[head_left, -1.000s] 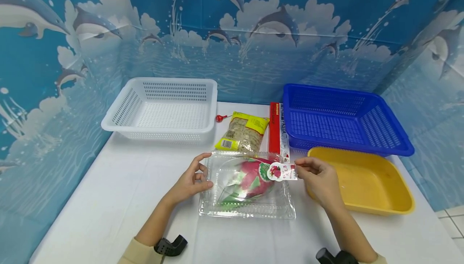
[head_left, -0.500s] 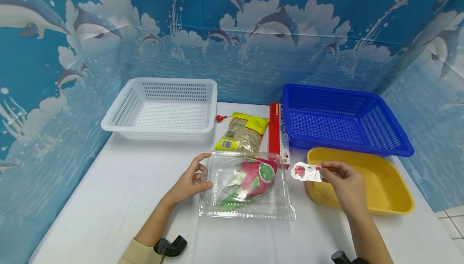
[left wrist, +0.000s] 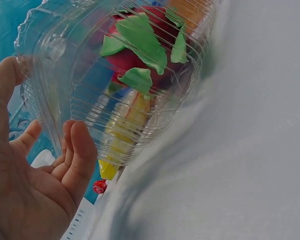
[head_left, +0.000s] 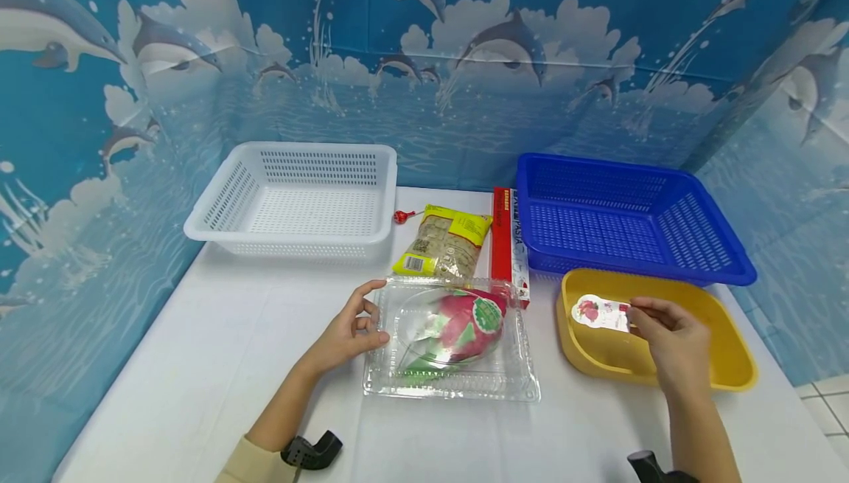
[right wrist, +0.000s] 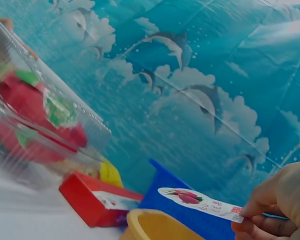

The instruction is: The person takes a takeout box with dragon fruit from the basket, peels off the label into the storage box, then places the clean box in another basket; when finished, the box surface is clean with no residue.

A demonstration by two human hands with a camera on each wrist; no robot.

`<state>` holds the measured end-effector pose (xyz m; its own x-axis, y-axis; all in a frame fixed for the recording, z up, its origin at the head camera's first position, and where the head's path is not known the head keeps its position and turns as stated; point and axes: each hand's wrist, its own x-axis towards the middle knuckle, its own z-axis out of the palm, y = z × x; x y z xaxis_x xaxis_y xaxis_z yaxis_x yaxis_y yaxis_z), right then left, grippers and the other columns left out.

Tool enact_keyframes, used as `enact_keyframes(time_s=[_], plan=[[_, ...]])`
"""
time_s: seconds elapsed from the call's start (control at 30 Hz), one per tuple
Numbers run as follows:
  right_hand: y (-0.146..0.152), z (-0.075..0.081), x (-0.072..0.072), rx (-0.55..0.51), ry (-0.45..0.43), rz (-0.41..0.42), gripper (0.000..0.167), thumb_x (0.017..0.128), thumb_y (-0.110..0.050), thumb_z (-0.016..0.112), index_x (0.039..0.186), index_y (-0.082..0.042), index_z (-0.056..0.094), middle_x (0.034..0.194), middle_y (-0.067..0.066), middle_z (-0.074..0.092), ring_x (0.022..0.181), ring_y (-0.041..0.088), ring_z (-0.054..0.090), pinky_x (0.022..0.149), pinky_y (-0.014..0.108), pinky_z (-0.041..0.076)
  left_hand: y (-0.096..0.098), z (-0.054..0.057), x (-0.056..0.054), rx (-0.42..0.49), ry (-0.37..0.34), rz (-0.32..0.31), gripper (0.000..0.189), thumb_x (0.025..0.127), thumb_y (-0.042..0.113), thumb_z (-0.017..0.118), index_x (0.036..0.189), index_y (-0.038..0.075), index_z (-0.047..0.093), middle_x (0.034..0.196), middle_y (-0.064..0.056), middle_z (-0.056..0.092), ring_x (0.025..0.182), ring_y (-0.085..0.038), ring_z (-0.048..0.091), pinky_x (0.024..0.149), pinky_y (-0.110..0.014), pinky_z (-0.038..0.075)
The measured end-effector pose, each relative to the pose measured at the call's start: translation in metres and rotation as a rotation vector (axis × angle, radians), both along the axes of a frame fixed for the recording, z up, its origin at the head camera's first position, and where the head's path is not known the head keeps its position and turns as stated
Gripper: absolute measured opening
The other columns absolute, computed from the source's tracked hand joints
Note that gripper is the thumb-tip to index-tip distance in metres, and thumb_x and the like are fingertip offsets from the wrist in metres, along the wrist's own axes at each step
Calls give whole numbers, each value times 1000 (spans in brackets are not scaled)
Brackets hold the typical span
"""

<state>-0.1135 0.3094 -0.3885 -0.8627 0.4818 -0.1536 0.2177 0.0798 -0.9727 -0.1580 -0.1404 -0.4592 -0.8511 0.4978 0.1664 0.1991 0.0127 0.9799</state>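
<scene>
A clear plastic clamshell box (head_left: 458, 387) lies near the table's middle with a dragon fruit (head_left: 458, 328) inside, which bears a round green sticker (head_left: 488, 315). At the box's left side, my left hand (head_left: 348, 330) holds the edge between thumb and fingers; the left wrist view has this hand (left wrist: 45, 165) beside the ribbed wall. Over the yellow basin (head_left: 729, 350), my right hand (head_left: 676, 339) pinches the right end of a white label (head_left: 600, 313) printed with a dragon fruit. In the right wrist view the label (right wrist: 200, 204) hangs free of the box.
Behind the box lie a yellow noodle bag (head_left: 447, 243), a red pasta box (head_left: 502, 236) and a red lollipop (head_left: 402, 217). A white basket (head_left: 292, 240) stands at back left, a blue basket (head_left: 623, 262) at back right, touching or close to the yellow basin.
My right hand has moved right with the label, from over the box's right edge to above the yellow basin. The left hand and the box have stayed in place.
</scene>
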Motion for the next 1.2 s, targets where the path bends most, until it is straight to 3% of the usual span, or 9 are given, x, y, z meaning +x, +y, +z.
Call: enact_keyframes(time_s=[0.17,0.4,0.6,0.8,1.2], plan=[[10,-6,-3,15,-8,-14,10,94,-11,65,104,-10,65,83,-12,64,73,2,62,65,11,51,1,0,0,-4,1,-1,78,88,15,72,150,14,26,96,-13,41,67,-9,50,61,-23,48],[15,-18,-7,353,-102,63,29,96,-18,62,118,2,61,85,-11,62,72,1,59,66,12,51,1,1,0,4,-1,-1,77,88,12,71,151,14,26,96,-13,41,66,-9,51,61,-23,48],[15,-24,-8,555,-148,143,29,97,-15,58,118,4,61,100,13,63,79,13,55,60,10,48,2,1,0,8,-2,-7,76,88,13,71,151,14,27,96,-13,41,63,-8,48,59,-21,47],[13,-27,-11,624,-176,171,26,97,-12,57,115,5,61,105,23,61,92,29,53,57,9,43,2,0,1,-24,-29,1,70,89,18,70,149,18,34,105,-16,40,60,-8,47,55,-21,44],[8,-25,-11,642,-242,197,30,97,-18,59,116,5,59,107,23,60,94,33,52,59,11,41,5,1,3,-6,-54,14,66,91,18,67,148,16,34,108,-18,38,54,-8,47,47,-26,49]])
